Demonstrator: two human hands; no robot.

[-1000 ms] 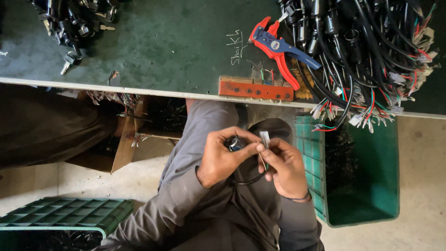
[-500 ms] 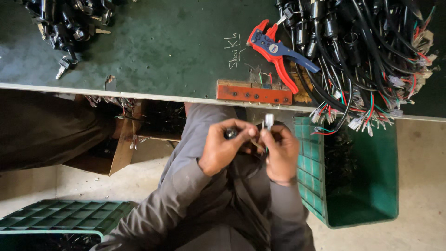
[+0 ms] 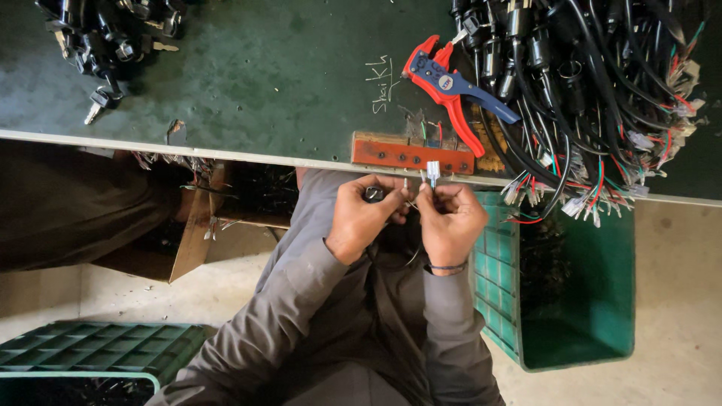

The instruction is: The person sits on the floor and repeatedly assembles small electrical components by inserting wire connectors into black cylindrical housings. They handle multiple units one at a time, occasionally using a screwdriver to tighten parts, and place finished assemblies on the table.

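My left hand (image 3: 364, 216) and my right hand (image 3: 451, 220) are close together just below the edge of the dark green workbench (image 3: 263, 83). The right hand pinches a small white plastic connector (image 3: 433, 168) that points up toward the bench edge. The left hand grips the black wired part (image 3: 374, 194) at the other end of the thin wires, fingers curled around it. A black cable loops down between the hands onto my lap.
A red and blue wire stripper (image 3: 451, 89) lies on the bench above an orange metal strip (image 3: 412, 156). A big heap of black cable assemblies (image 3: 602, 83) fills the right, another heap (image 3: 113, 34) the top left. Green crates (image 3: 571, 301) (image 3: 98, 349) stand on the floor.
Both hands have moved up from my lap toward the bench edge, and the white connector now stands upright in the right fingers just under the orange strip.
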